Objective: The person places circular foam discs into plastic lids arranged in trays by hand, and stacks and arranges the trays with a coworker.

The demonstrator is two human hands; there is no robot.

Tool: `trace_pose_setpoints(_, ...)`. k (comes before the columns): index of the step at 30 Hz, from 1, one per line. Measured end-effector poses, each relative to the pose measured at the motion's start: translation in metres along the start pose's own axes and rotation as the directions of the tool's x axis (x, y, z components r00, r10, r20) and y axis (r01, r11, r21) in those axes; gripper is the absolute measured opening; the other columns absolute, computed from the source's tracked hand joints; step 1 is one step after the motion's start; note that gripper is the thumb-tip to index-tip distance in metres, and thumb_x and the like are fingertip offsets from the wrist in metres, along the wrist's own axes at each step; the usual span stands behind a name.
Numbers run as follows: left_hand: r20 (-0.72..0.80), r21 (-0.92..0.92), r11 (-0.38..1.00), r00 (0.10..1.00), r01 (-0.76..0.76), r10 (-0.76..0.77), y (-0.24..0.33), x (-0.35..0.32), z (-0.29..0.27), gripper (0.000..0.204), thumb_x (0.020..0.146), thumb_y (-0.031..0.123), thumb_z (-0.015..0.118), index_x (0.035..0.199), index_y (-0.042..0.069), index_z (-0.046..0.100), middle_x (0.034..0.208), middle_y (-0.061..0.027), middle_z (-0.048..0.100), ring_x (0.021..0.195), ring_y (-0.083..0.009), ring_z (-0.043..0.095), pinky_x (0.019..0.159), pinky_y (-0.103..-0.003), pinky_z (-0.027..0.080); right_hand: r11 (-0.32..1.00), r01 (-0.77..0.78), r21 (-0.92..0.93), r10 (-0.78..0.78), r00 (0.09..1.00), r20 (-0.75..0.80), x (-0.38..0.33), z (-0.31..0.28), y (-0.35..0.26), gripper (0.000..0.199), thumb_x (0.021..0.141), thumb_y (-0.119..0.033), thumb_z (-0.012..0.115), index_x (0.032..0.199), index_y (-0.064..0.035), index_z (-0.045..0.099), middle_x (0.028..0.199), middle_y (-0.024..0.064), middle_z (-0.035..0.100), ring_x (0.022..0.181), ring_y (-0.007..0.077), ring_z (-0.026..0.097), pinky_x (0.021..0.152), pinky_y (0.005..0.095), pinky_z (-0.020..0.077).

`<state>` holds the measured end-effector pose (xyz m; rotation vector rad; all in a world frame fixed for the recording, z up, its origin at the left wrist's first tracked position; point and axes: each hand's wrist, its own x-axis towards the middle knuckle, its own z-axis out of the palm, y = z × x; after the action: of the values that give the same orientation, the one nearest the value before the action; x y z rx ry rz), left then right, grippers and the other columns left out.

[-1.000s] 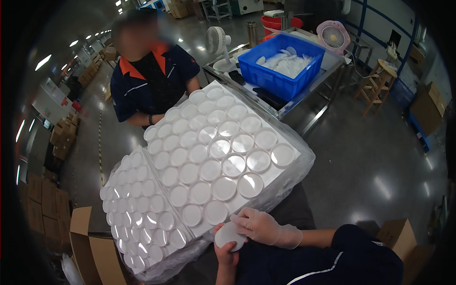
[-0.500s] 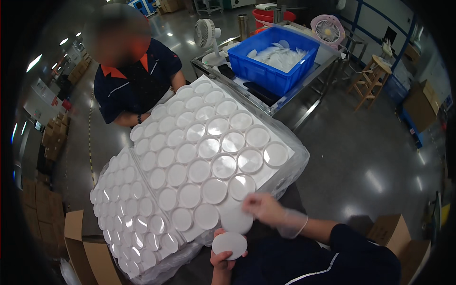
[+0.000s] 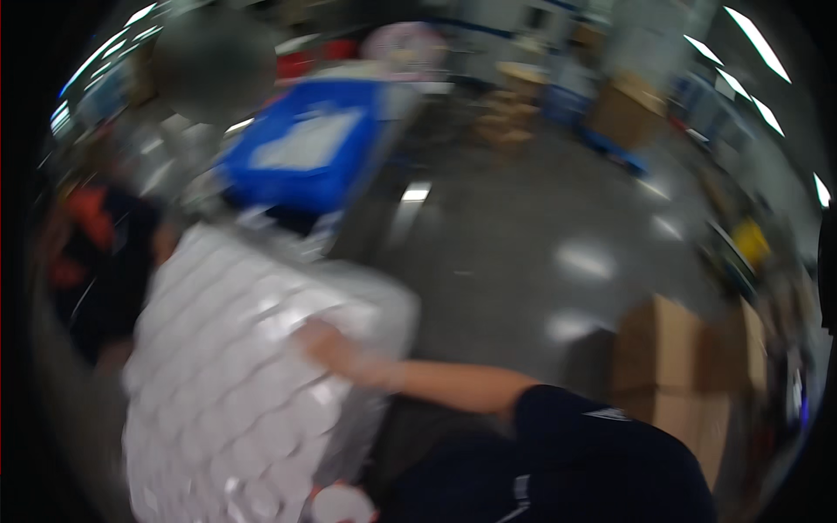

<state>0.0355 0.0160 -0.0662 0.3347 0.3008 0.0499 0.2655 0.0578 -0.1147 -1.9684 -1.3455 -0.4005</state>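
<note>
Rows of round white lids (image 3: 218, 349) cover a large pale board on the table, all smeared by motion. At the bottom edge of the view, my left hand (image 3: 318, 493) is closed on a flat white disc (image 3: 344, 506); only a little of its fingers shows. My right hand (image 3: 330, 347) reaches over the right part of the lids, close to the board's edge. Blur hides its fingers, so whether it holds or touches a lid cannot be made out. A translucent cuff (image 3: 379, 370) circles that wrist.
A blue bin (image 3: 292, 187) with pale pieces stands beyond the lids. At the far left is a co-worker (image 3: 113, 253) in dark clothing with orange. Open cardboard boxes (image 3: 667, 349) stand at right. A wooden stool (image 3: 510, 113) and a pink fan (image 3: 405, 48) are farther back.
The view has swung to the right, so everything sits farther left and is blurred. My right hand has gone from beside the near lids to over the lids' right part. My left hand keeps the disc.
</note>
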Motion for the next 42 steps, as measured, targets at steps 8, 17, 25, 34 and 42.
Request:
trace_pose_setpoints(8,0.268,0.122,0.743,0.699,0.659,-0.664,-0.105,0.046,0.054,0.054,0.055,0.008,0.054,0.107,0.010,0.039,0.098,-0.0224,0.045,0.076,-0.0353,0.048,0.049,-0.037,0.045,0.731,-0.228,-0.643,0.044,0.956,-0.289,0.014,0.039,-0.042,0.032,0.063,-0.014,0.070,0.083,0.0090,0.062,0.075,0.0142,0.058,0.077,0.0247,0.057,0.074,0.0332,0.0469)
trace_pose_setpoints(17,0.333,0.239,0.583,0.498,0.777,-0.801,-0.126,0.043,0.077,0.054,0.056,0.008,0.054,0.107,0.010,0.039,0.098,-0.0224,0.045,0.076,-0.0354,0.048,0.049,-0.037,0.045,0.499,0.201,-0.843,-0.146,0.978,0.147,0.006,0.007,0.011,0.020,0.073,-0.018,0.049,0.079,-0.0020,0.059,0.071,0.0122,0.056,0.063,0.0243,0.054,0.056,0.0352,0.0436)
trace_pose_setpoints(25,0.313,0.232,0.672,0.600,0.704,-0.737,-0.077,0.052,0.059,0.054,0.056,0.008,0.054,0.107,0.010,0.039,0.099,-0.0224,0.045,0.077,-0.0354,0.048,0.050,-0.037,0.045,0.946,-0.224,-0.236,0.307,0.855,0.417,0.068,-0.017,-0.033,0.071,0.039,-0.028,0.077,0.092,0.0136,0.055,0.100,0.0207,0.052,0.091,0.0299,0.053,0.078,0.0362,0.0425)
trace_pose_setpoints(34,0.331,0.258,0.628,0.544,0.734,-0.771,-0.086,0.045,0.062,0.054,0.056,0.008,0.054,0.108,0.010,0.039,0.099,-0.0224,0.045,0.078,-0.0355,0.048,0.050,-0.037,0.045,0.841,-0.215,-0.497,0.388,0.880,0.275,0.063,-0.004,-0.025,0.046,0.051,-0.018,0.069,0.090,0.0055,0.061,0.093,0.0153,0.054,0.089,0.0239,0.050,0.069,0.0347,0.0425)
trace_pose_setpoints(42,0.295,0.258,0.690,0.624,0.677,-0.723,-0.043,0.050,0.043,0.054,0.056,0.008,0.054,0.108,0.010,0.038,0.099,-0.0224,0.045,0.078,-0.0355,0.048,0.050,-0.037,0.045,0.827,0.094,-0.554,0.266,0.804,0.532,0.106,-0.039,-0.113,0.033,0.059,-0.018,0.068,0.088,-0.0039,0.066,0.095,0.0124,0.059,0.087,0.0268,0.056,0.067,0.0390,0.0455)
